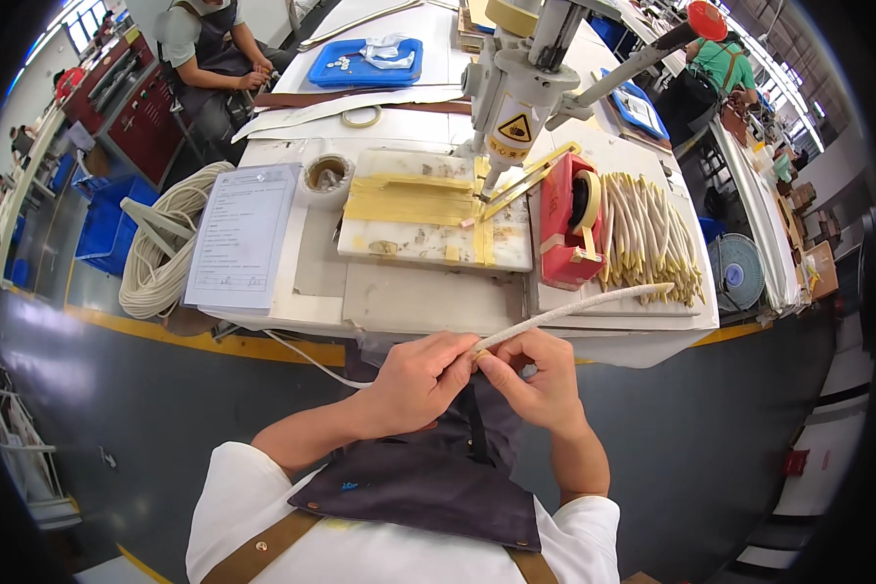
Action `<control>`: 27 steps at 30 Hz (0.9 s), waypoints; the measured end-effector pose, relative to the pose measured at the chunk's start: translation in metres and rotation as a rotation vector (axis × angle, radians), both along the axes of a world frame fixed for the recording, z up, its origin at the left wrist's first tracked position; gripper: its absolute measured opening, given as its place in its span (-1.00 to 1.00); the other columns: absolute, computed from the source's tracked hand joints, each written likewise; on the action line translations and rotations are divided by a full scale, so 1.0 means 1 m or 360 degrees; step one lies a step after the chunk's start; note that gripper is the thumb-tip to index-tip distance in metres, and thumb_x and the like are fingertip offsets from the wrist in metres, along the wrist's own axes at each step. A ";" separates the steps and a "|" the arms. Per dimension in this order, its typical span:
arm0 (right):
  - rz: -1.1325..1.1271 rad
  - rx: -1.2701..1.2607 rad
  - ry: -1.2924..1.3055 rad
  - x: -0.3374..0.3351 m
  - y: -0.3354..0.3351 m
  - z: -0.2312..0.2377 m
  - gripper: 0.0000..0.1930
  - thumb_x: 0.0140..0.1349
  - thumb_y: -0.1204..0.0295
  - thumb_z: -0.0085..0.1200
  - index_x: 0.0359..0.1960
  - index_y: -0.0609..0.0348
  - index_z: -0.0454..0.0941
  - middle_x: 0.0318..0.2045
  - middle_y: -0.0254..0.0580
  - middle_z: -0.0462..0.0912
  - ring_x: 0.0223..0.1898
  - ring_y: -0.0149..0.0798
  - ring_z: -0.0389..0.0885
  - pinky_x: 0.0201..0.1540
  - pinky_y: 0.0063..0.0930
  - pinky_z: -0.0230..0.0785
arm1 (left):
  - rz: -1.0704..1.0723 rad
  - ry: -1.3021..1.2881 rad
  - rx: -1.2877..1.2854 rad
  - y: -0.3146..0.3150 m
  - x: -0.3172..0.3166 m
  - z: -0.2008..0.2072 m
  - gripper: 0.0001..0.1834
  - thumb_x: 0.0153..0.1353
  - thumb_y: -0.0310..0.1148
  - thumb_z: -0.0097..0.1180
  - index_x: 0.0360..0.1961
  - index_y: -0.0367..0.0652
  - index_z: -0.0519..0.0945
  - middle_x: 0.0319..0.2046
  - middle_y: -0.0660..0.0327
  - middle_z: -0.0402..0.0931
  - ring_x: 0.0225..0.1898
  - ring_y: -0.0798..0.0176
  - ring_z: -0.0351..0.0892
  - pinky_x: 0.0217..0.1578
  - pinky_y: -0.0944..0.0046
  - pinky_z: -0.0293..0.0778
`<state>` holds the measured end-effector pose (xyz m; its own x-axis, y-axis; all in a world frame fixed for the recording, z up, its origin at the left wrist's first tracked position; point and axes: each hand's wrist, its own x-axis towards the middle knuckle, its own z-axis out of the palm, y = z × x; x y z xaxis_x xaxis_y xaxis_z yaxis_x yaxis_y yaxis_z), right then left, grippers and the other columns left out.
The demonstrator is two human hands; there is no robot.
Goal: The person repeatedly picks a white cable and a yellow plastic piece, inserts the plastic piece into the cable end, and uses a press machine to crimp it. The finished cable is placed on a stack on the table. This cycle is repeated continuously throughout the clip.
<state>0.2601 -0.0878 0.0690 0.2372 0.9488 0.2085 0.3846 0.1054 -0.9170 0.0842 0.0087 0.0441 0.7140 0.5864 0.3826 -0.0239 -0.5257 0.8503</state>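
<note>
A white cord (574, 308) runs between my hands in front of the table edge, its yellow-taped end reaching up to the right. My left hand (414, 383) is closed round the cord, and a tail of it hangs out to the left below the table. Thumb and fingers of my right hand (540, 382) pinch the cord right beside the left fingertips. Just beyond my hands stands a red tape dispenser (558, 226) with a tape roll. To its right lies a bundle of cut cords (647, 234) with yellow-taped ends.
A hand press (521, 102) rises over a white board (438, 255) with yellow tape strips. Left of it are a tape roll (327, 177), a printed sheet (243, 234) and a large cord coil (165, 263). A blue tray (365, 78) and a seated person (214, 68) are farther back.
</note>
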 end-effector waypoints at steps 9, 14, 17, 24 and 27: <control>-0.0032 0.0032 -0.0062 0.000 -0.002 0.002 -0.81 0.20 0.48 0.37 -0.42 0.31 0.59 -0.58 -0.27 0.66 -0.56 -0.54 0.60 -0.51 -0.61 0.42 | 0.0017 -0.0028 0.0139 -0.002 0.001 0.000 -0.78 0.33 -0.49 0.14 -0.04 -0.31 0.59 -0.39 0.06 0.59 -0.45 0.04 0.62 -0.41 0.14 0.53; -0.0013 -0.0028 -0.0013 0.003 -0.005 0.003 -0.81 0.18 0.47 0.40 -0.41 0.31 0.62 -0.56 -0.29 0.65 -0.55 -0.55 0.59 -0.51 -0.62 0.42 | 0.0001 -0.0088 0.0226 -0.002 -0.001 0.007 -0.82 0.30 -0.50 0.15 -0.08 -0.30 0.62 -0.43 0.09 0.58 -0.48 0.08 0.59 -0.45 0.18 0.50; 0.0041 -0.0032 -0.0051 0.003 -0.007 0.012 -0.82 0.18 0.46 0.40 -0.39 0.29 0.64 -0.50 -0.31 0.65 -0.54 -0.54 0.60 -0.50 -0.61 0.43 | -0.0047 -0.0099 0.0160 -0.001 -0.004 0.014 -0.85 0.33 -0.45 0.18 -0.13 -0.28 0.65 -0.46 0.11 0.57 -0.53 0.14 0.56 -0.47 0.22 0.48; 0.0118 0.0189 -0.0531 0.004 -0.013 0.025 -0.84 0.11 0.47 0.41 -0.38 0.17 0.64 -0.37 -0.26 0.68 -0.54 -0.34 0.64 -0.49 -0.50 0.47 | -0.0227 -0.0060 -0.0550 0.003 -0.006 0.005 -0.79 0.34 -0.30 0.28 -0.18 -0.25 0.67 -0.51 0.18 0.53 -0.59 0.30 0.49 -0.55 0.31 0.43; 0.0099 0.0246 -0.0698 0.005 -0.014 0.029 -0.84 0.07 0.49 0.40 -0.39 0.13 0.62 -0.35 -0.24 0.69 -0.55 -0.25 0.64 -0.49 -0.44 0.46 | -0.0037 -0.0097 -0.0158 -0.007 -0.005 0.018 -0.78 0.29 -0.32 0.33 -0.17 -0.24 0.62 -0.48 0.19 0.54 -0.58 0.29 0.51 -0.57 0.33 0.43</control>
